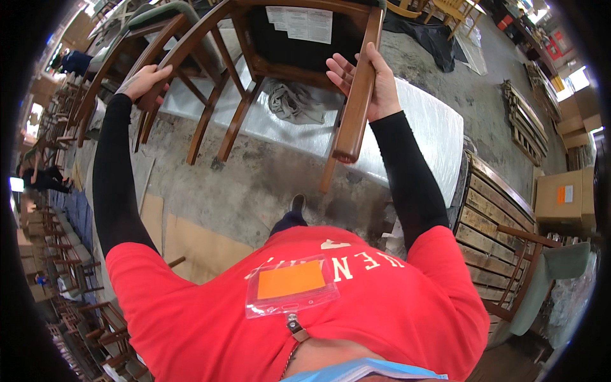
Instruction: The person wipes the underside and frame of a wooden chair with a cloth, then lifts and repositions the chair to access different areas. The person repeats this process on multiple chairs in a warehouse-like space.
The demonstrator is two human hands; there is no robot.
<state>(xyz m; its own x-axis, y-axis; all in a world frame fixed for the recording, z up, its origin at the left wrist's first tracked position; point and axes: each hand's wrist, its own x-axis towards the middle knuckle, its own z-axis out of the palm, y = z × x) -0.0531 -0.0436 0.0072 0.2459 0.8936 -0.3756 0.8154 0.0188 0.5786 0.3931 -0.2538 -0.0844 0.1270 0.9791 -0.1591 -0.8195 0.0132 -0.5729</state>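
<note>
A brown wooden chair (364, 95) is tipped over in front of me, with its dark underside and white paper labels (309, 25) facing me. My left hand (147, 83) is closed round a curved wooden part at the chair's left. My right hand (383, 86) holds the thick wooden leg at the right, thumb on one side and fingers on the other. Under the chair is a table wrapped in shiny clear film (420, 127), with a crumpled grey cloth (293, 102) on it.
More wooden chairs with green-grey seats (159, 14) stand close at the left. At the right are a wooden slatted pallet (487, 235), another green-padded chair (541, 286) and a cardboard box (563, 194). Flat cardboard (197, 248) lies on the floor. A person (48, 178) is far left.
</note>
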